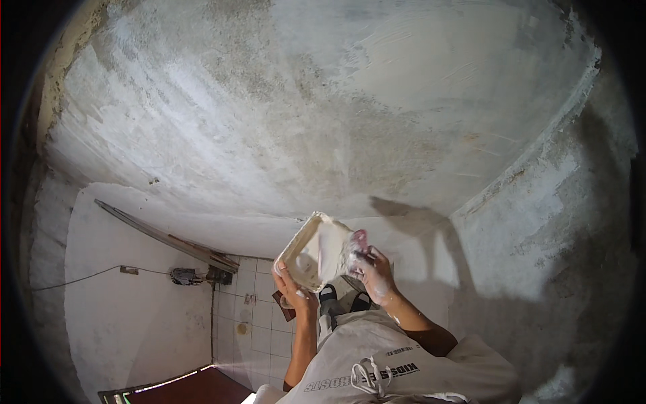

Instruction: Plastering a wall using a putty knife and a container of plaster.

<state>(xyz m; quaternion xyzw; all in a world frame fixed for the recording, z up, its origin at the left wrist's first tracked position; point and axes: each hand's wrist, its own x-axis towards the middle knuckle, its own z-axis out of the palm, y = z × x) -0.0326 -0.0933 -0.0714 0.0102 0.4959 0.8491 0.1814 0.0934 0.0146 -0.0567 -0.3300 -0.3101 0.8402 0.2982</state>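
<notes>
Tray: a shallow square plaster tray (313, 250), whitish and smeared, tilted in front of the grey wall (303, 114).
Left hand (293, 289): under the tray's lower edge, fingers curled shut on its rim.
Right hand (374, 273): at the tray's right side, fingers closed around a plaster-coated tool (354, 246) whose tip touches the tray.
Floor (259, 323): pale tiles below.

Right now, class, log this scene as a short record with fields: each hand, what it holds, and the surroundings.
left hand: grips the lower edge of a white tray, tilted
right hand: holds a plaster-smeared tool against the tray
wall: rough grey plaster with white patches
floor: pale tiles far below
cable: runs along the white side wall
</notes>
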